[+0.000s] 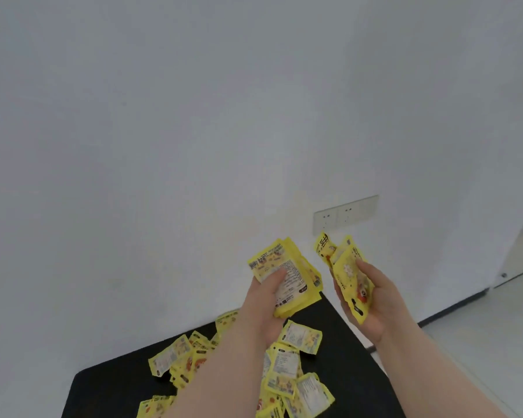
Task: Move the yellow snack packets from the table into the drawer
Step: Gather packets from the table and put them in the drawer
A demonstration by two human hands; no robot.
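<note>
Yellow foil snack packets lie scattered on the black counter, nearest the camera, under both forearms. Above them, left hand clamps a thick stack of packets, long axis tilted up-left; right hand grips a smaller fanned bunch, just beside the stack. Both hands full and raised. Drawer not in view, direction unknown. White wall with socket plate behind.

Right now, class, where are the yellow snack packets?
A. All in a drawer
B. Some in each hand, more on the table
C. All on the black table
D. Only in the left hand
B: the left hand and right hand each grip a bunch, and loose yellow snack packets lie on the black table.
</note>
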